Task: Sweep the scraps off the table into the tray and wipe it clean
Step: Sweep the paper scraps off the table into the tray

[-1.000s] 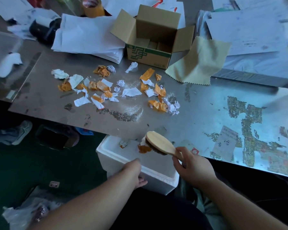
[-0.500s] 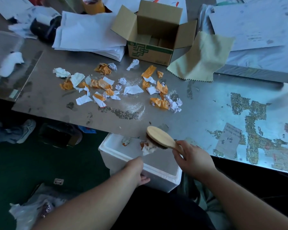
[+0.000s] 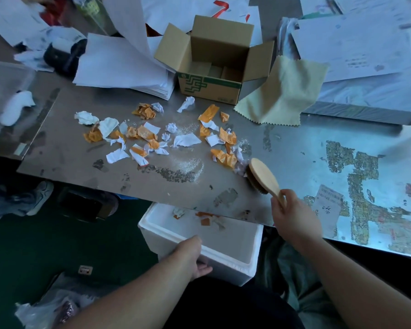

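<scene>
While only the head view is available, it shows the work at an early stage; the right hand (image 3: 292, 211) is closed round the handle of a wooden brush (image 3: 262, 175), whose bristle head rests on the table (image 3: 294, 153) against the right-hand end of the scraps (image 3: 152, 136); the left hand (image 3: 191, 254) grips the near rim of the white foam tray (image 3: 254, 264), fingers curled under its outer wall, holding it just below the table's near edge.

Done: a few orange and white pieces already lie at the far end of the tray, so at least one pass appears complete. Left: the bulk of the orange and white scraps is spread across the middle of the table, together with a scatter of white grains (image 3: 190, 166) and dark smears near the front edge; the yellow cloth (image 3: 282, 91) lies untouched beside the cardboard box (image 3: 214, 65), so wiping is judged not begun.

Against the frames of a second and half a second ago: the brush then stood at the table edge over the tray, dropping pieces in; it has since travelled back onto the table to the nearest cluster; the left hand's hold on the tray is unchanged; the remaining scraps have not shifted.
</scene>
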Tool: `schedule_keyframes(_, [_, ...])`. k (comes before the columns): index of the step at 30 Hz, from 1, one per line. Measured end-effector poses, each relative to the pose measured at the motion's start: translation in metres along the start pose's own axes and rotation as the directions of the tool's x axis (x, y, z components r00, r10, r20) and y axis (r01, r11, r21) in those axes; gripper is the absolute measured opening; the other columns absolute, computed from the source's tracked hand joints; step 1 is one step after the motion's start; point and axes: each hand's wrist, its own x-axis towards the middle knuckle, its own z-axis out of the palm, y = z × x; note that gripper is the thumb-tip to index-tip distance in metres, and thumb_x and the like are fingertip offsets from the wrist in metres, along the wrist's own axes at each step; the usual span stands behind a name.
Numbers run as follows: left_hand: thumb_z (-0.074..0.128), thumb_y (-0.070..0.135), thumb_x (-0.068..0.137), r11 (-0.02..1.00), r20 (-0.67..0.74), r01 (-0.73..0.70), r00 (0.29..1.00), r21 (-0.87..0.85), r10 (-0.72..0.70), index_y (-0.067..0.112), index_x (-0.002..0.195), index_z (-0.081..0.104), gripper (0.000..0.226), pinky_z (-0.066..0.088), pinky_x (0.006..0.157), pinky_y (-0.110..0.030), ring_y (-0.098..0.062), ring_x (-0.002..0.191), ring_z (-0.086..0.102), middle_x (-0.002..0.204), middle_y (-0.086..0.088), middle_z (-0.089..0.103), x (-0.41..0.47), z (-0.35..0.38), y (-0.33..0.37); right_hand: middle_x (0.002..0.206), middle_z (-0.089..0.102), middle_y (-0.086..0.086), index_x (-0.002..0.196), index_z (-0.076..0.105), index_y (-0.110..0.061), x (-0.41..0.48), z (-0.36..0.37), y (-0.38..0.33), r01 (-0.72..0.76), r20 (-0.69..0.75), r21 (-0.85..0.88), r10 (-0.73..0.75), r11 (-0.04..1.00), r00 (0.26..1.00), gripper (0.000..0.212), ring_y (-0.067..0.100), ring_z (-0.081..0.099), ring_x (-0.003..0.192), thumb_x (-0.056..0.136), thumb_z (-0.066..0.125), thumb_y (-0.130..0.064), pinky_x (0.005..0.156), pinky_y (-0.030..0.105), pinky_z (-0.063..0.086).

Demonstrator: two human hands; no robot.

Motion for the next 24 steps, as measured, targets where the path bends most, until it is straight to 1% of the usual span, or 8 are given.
schedule_keyframes(4, [0.055, 0.024, 0.096, 1.0, -0.011, 0.018, 1.0, 0.004, -0.018, 0.002, 0.115, 0.05, 0.03, 0.056, 0.08, -0.054, -0.039, 0.088, 0.063, 0.1, -0.025, 0.059, 0.003, 0.002, 0.002, 0.076, 0.062, -0.006, 0.109, 0.048, -0.034, -0.034, 0.011, 0.011, 0.005, 0.059, 0.034, -0.007, 0.999, 0.998, 0.024, 0.025, 0.057, 0.067, 0.097, 0.045, -0.055, 0.061, 0.037, 0.046])
schedule_keyframes(8, [0.053, 0.027, 0.097, 0.999, -0.023, 0.031, 0.999, 0.025, -0.031, 0.003, 0.119, 0.051, 0.033, 0.057, 0.077, -0.052, -0.041, 0.097, 0.064, 0.106, -0.025, 0.059, 0.005, 0.005, 0.006, 0.079, 0.067, -0.013, 0.111, 0.053, -0.038, -0.053, 0.011, 0.016, 0.035, 0.07, 0.088, -0.041, 0.996, 0.997, 0.026, 0.018, 0.065, 0.072, 0.094, 0.05, -0.058, 0.062, 0.035, 0.049])
schedule_keyframes(10, [0.053, 0.027, 0.096, 0.999, -0.03, 0.033, 0.999, 0.031, -0.032, 0.002, 0.118, 0.051, 0.034, 0.057, 0.075, -0.052, -0.04, 0.094, 0.064, 0.103, -0.025, 0.06, 0.005, 0.006, 0.008, 0.079, 0.068, -0.012, 0.113, 0.054, -0.037, -0.05, 0.009, 0.015, 0.047, 0.035, 0.104, -0.051, 0.993, 0.998, 0.027, 0.02, 0.067, 0.074, 0.094, 0.052, -0.057, 0.061, 0.035, 0.05])
schedule_keyframes(13, [0.054, 0.026, 0.095, 0.998, -0.034, 0.035, 0.999, 0.044, -0.033, 0.002, 0.119, 0.052, 0.034, 0.058, 0.07, -0.05, -0.039, 0.085, 0.064, 0.101, -0.025, 0.06, 0.006, 0.007, 0.009, 0.077, 0.067, -0.008, 0.113, 0.053, -0.035, -0.032, 0.007, 0.013, 0.027, -0.008, 0.134, -0.026, 0.991, 1.0, 0.026, 0.023, 0.064, 0.071, 0.095, 0.051, -0.054, 0.06, 0.036, 0.049])
schedule_keyframes(17, [0.056, 0.026, 0.093, 0.996, -0.034, 0.032, 0.999, 0.085, -0.029, 0.004, 0.124, 0.052, 0.038, 0.056, 0.052, -0.044, -0.035, 0.082, 0.063, 0.111, -0.022, 0.059, 0.005, 0.006, 0.008, 0.082, 0.066, -0.008, 0.115, 0.051, -0.037, -0.012, 0.009, 0.009, 0.012, 0.022, 0.067, -0.013, 0.998, 1.0, 0.03, 0.024, 0.059, 0.073, 0.094, 0.045, -0.058, 0.064, 0.037, 0.047])
schedule_keyframes(19, [0.057, 0.026, 0.092, 0.995, -0.035, 0.033, 0.999, 0.094, -0.03, 0.005, 0.125, 0.051, 0.04, 0.056, 0.049, -0.042, -0.035, 0.083, 0.064, 0.115, -0.022, 0.059, 0.005, 0.006, 0.009, 0.083, 0.065, -0.008, 0.116, 0.05, -0.037, -0.012, 0.011, 0.007, 0.033, 0.051, 0.025, -0.035, 0.999, 0.998, 0.032, 0.025, 0.059, 0.074, 0.094, 0.043, -0.059, 0.064, 0.037, 0.048])
schedule_keyframes(21, [0.057, 0.025, 0.092, 0.995, -0.037, 0.037, 0.999, 0.09, -0.034, 0.005, 0.126, 0.051, 0.04, 0.057, 0.049, -0.042, -0.036, 0.084, 0.064, 0.116, -0.022, 0.059, 0.005, 0.005, 0.009, 0.083, 0.066, -0.008, 0.116, 0.049, -0.038, -0.018, 0.015, 0.005, 0.056, 0.084, 0.023, -0.058, 0.998, 0.995, 0.03, 0.026, 0.063, 0.076, 0.095, 0.043, -0.059, 0.066, 0.037, 0.051])
schedule_keyframes(24, [0.056, 0.025, 0.093, 0.997, -0.038, 0.034, 0.999, 0.069, -0.032, 0.007, 0.126, 0.049, 0.039, 0.058, 0.057, -0.046, -0.036, 0.085, 0.064, 0.119, -0.021, 0.059, 0.006, 0.005, 0.01, 0.086, 0.067, -0.01, 0.118, 0.049, -0.038, -0.03, 0.019, 0.003, 0.105, 0.142, 0.037, -0.11, 0.994, 0.984, 0.029, 0.024, 0.064, 0.08, 0.096, 0.046, -0.057, 0.065, 0.037, 0.049])
